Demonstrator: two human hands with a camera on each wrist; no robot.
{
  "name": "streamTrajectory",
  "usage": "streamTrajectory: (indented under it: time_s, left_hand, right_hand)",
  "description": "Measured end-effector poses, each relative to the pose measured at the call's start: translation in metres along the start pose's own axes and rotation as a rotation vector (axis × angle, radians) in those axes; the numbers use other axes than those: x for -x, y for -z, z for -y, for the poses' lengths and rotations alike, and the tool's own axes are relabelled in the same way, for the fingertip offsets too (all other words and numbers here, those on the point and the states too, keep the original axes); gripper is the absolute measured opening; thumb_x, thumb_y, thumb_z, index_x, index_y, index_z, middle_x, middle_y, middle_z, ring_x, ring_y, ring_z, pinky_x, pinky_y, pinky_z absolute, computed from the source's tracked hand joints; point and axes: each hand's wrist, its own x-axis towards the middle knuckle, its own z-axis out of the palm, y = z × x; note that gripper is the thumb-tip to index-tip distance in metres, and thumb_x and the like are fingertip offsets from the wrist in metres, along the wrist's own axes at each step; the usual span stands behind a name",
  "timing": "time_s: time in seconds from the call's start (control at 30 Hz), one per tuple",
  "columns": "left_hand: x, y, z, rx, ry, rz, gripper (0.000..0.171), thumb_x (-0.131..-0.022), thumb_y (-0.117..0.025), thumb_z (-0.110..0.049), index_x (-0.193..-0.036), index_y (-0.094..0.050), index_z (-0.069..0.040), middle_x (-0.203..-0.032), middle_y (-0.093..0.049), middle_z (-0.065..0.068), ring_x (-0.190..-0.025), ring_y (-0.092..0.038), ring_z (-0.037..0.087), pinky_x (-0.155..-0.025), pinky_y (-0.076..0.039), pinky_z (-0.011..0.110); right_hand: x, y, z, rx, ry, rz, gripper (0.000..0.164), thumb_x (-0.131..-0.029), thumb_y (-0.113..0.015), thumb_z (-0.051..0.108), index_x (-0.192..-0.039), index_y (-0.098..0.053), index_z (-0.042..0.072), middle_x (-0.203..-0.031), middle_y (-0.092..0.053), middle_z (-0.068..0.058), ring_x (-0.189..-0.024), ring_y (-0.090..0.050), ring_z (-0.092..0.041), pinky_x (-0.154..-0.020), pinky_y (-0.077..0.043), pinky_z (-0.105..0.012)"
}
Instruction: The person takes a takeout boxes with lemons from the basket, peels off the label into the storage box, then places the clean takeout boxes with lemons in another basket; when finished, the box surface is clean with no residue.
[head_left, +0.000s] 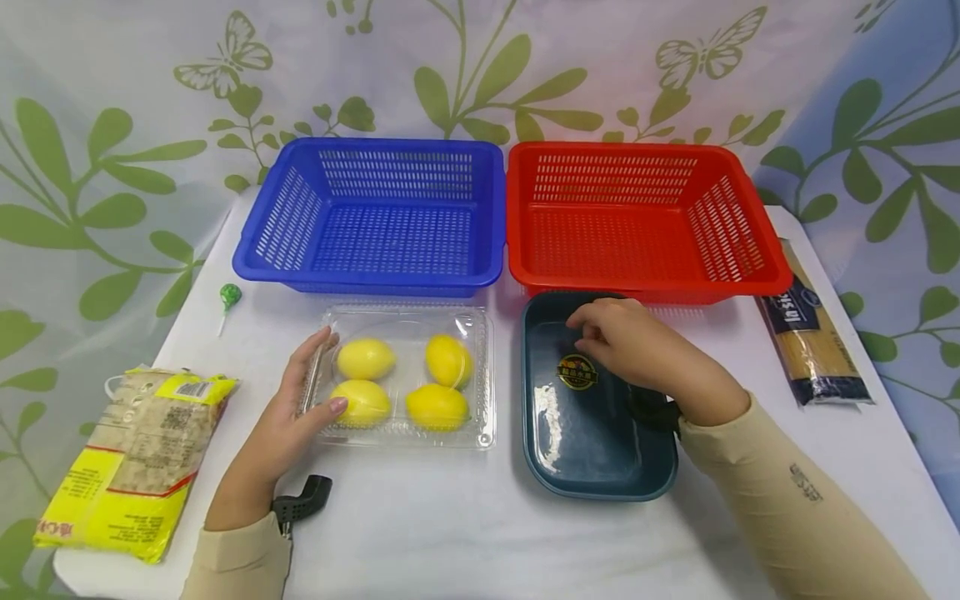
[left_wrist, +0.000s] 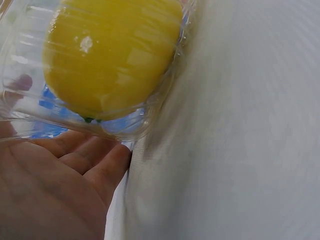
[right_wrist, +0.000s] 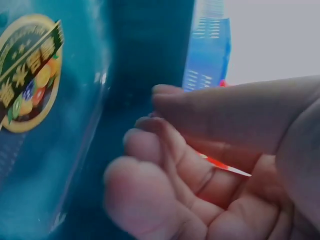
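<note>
My left hand (head_left: 294,408) grips the left end of a clear plastic clamshell box (head_left: 486,375), thumb over the lid and fingers along the side. Several yellow lemons (head_left: 365,358) lie inside the box. Up close in the left wrist view, one lemon (left_wrist: 112,55) shows through the plastic above my fingers (left_wrist: 95,155). My right hand (head_left: 622,337) hovers over a dark teal tray (head_left: 570,458), fingers loosely curled with nothing in them. A round gold-rimmed fruit sticker (head_left: 577,372) is on the tray floor, and shows beside my fingers (right_wrist: 140,190) in the right wrist view.
A blue basket (head_left: 375,283) and a red basket (head_left: 645,287) stand side by side at the back. On the left are a green lollipop (head_left: 230,294) and a yellow bag (head_left: 135,467). A pasta packet (head_left: 813,342) lies at the right edge.
</note>
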Motion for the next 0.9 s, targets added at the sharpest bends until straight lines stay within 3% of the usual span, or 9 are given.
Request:
streamTrajectory:
  time_s: [0.13,0.33,0.6,0.77,0.9]
  left_hand:
    - [0.000,0.000,0.000,0.002,0.000,0.001,0.087,-0.096,-0.069,-0.017,-0.167,-0.021,-0.033,-0.172,-0.023,0.009,-0.157,-0.011,0.038,-0.114,-0.002,0.079]
    - [0.002,0.002,0.001,-0.015,-0.028,-0.004,0.087,-0.096,-0.068,-0.016,-0.168,-0.021,-0.031,-0.173,-0.022,0.008,-0.158,-0.009,0.036,-0.114,-0.002,0.079]
    - [0.002,0.002,0.002,-0.004,-0.028,-0.016,0.086,-0.095,-0.068,-0.016,-0.167,-0.022,-0.029,-0.173,-0.021,0.004,-0.158,-0.006,0.033,-0.113,0.001,0.079]
    - [0.000,0.001,0.001,-0.003,-0.009,-0.005,0.088,-0.096,-0.068,-0.019,-0.168,-0.020,-0.030,-0.173,-0.019,0.003,-0.159,-0.004,0.033,-0.113,0.002,0.079]
    - [-0.001,0.000,0.000,-0.006,-0.007,0.001,0.087,-0.096,-0.068,-0.019,-0.168,-0.020,-0.031,-0.174,-0.019,0.003,-0.159,-0.004,0.032,-0.114,0.002,0.077]
  right_hand:
    - [0.009,0.000,0.000,-0.061,0.009,-0.077,0.027,-0.096,-0.077,0.009,-0.121,-0.074,0.001,-0.097,-0.071,-0.005,-0.087,-0.064,-0.023,-0.077,-0.061,-0.042]
    - [0.021,-0.004,-0.005,-0.167,0.009,-0.191,0.027,-0.096,-0.079,0.012,-0.121,-0.074,0.004,-0.096,-0.071,-0.003,-0.079,-0.066,-0.019,-0.068,-0.060,-0.032]
    - [0.032,-0.006,-0.009,-0.347,-0.065,-0.398,0.030,-0.102,-0.072,0.022,-0.125,-0.071,0.002,-0.098,-0.072,-0.009,-0.069,-0.068,-0.020,-0.068,-0.059,-0.025]
    - [0.038,-0.004,-0.018,-0.552,-0.117,-0.482,0.034,-0.106,-0.066,0.025,-0.127,-0.068,-0.002,-0.106,-0.068,-0.017,-0.085,-0.067,-0.031,-0.071,-0.061,-0.027]
    - [0.044,-0.003,-0.028,-0.751,-0.159,-0.543,0.038,-0.107,-0.065,0.026,-0.124,-0.066,-0.007,-0.105,-0.066,-0.018,-0.088,-0.065,-0.029,-0.071,-0.062,-0.031]
